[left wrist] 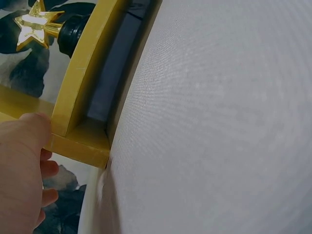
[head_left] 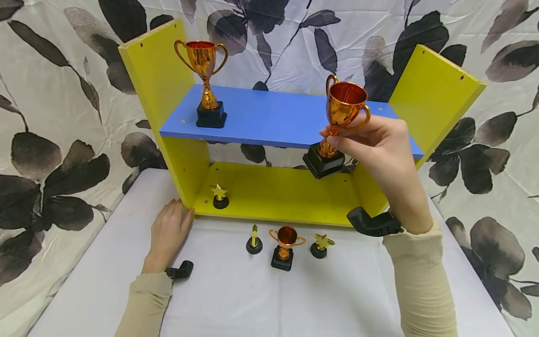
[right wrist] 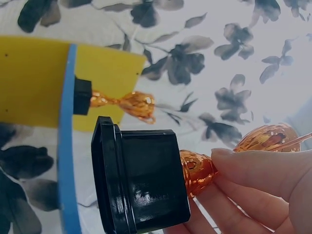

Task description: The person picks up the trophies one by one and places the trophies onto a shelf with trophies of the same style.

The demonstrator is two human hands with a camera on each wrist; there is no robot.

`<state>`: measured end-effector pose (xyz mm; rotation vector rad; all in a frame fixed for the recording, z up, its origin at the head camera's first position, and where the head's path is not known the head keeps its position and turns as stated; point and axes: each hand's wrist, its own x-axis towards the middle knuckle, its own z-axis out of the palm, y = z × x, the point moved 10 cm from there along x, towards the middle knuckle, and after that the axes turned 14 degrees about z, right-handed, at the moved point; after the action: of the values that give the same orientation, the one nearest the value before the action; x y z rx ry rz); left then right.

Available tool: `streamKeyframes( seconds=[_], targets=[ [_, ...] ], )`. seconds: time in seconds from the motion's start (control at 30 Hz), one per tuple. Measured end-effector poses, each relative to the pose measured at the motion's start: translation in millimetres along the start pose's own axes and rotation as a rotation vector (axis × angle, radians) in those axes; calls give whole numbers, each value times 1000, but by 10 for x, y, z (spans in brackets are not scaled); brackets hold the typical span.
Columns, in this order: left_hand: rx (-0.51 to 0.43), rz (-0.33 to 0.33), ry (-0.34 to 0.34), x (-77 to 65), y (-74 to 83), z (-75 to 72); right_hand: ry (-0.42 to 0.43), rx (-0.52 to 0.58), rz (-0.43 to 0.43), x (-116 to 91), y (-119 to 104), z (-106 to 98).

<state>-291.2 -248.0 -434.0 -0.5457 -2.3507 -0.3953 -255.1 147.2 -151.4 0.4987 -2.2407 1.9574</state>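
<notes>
My right hand (head_left: pixel 379 140) pinches a gold two-handled trophy cup (head_left: pixel 343 105) by its stem, its black base tilted in front of the blue shelf board (head_left: pixel 269 114). In the right wrist view the black base (right wrist: pixel 151 180) fills the middle, with thumb and fingers around the gold stem. My left hand (head_left: pixel 168 231) rests at the lower left corner of the yellow shelf unit (head_left: pixel 273 192), thumb against its edge in the left wrist view. Another large gold cup (head_left: pixel 202 58) stands upright on the blue board's left end. A gold star trophy (head_left: pixel 220 194) stands on the bottom board's left side.
On the white table (head_left: pixel 236 299) before the unit stand a thin gold trophy (head_left: pixel 254 239), a smaller two-handled cup (head_left: pixel 286 238) and a star trophy (head_left: pixel 322 243). Yellow side panels (head_left: pixel 438 98) rise at both ends. A floral cloth (head_left: pixel 54 117) hangs behind.
</notes>
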Motion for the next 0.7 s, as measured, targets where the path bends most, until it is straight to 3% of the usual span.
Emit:
streamKeyframes(
  seconds=[0.7],
  targets=[
    [-5,-2,-4,-3,1,10,33,32,-46,418,-158,21]
  ],
)
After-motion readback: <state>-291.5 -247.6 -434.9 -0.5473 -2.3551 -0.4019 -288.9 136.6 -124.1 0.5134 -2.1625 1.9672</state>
